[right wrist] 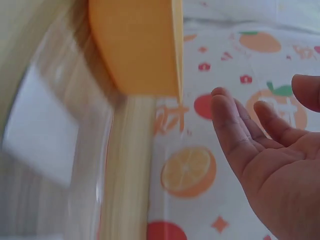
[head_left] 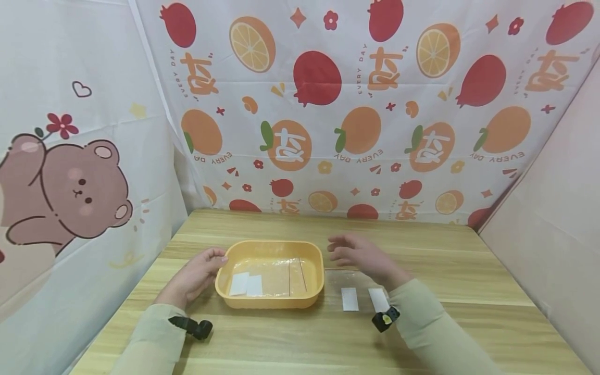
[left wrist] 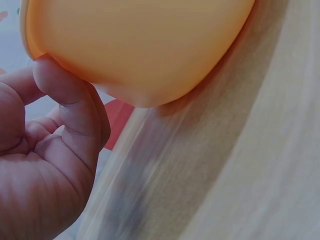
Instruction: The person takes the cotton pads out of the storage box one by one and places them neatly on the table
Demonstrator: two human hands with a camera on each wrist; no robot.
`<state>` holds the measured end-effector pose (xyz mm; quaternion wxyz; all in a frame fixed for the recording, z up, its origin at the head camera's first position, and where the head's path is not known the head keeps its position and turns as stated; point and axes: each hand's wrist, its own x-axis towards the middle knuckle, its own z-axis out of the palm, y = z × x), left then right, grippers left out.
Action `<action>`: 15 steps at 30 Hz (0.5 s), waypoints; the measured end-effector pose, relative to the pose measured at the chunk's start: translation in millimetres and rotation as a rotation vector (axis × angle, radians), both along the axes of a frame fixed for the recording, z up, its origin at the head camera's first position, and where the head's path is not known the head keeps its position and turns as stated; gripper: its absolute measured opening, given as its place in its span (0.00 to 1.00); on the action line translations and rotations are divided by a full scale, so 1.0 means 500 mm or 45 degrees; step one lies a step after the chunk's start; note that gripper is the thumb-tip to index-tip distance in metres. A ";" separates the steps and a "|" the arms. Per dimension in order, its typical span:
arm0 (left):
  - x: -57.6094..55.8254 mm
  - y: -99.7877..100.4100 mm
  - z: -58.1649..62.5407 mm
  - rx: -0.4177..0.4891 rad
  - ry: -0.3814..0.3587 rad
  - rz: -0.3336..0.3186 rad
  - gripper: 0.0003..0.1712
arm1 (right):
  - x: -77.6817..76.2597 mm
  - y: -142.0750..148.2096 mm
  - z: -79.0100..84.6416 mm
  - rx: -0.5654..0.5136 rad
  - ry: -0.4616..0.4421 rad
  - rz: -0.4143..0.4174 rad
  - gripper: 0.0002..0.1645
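A yellow plastic basin (head_left: 269, 303) stands on the wooden table. My left hand (head_left: 198, 276) pinches its left rim, and the left wrist view shows curled fingers (left wrist: 67, 92) right at the edge of the basin. Inside the basin lie clear plastic bags (head_left: 274, 273) with white labels and thin red lines. My right hand (head_left: 363, 256) hovers just beyond the basin's right side, its fingers spread and loosely bent around nothing. Under the right forearm, another clear plastic bag (head_left: 335, 297) with two white labels lies flat on the table, partly hidden by the hand and wrist.
A fruit-print cloth (head_left: 319, 120) hangs behind the table's far edge. On the left hangs a white cloth with a bear (head_left: 84, 190), and a plain pale sheet (head_left: 558, 219) closes off the right side. Each wrist carries a small black camera.
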<state>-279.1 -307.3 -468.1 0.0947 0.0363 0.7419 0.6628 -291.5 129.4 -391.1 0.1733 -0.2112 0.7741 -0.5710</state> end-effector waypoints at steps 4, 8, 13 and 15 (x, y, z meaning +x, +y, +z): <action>-0.001 -0.003 -0.002 -0.004 -0.012 0.020 0.24 | 0.007 -0.038 -0.007 -0.064 -0.062 0.048 0.33; 0.001 -0.002 -0.001 -0.008 -0.004 0.013 0.24 | 0.012 -0.073 -0.012 -0.093 -0.084 0.053 0.36; -0.001 -0.001 -0.001 -0.010 -0.002 0.013 0.25 | 0.013 -0.117 -0.027 -0.126 -0.105 0.040 0.32; -0.003 -0.001 -0.001 -0.019 -0.001 0.016 0.25 | 0.013 -0.137 -0.035 -0.154 -0.129 0.038 0.31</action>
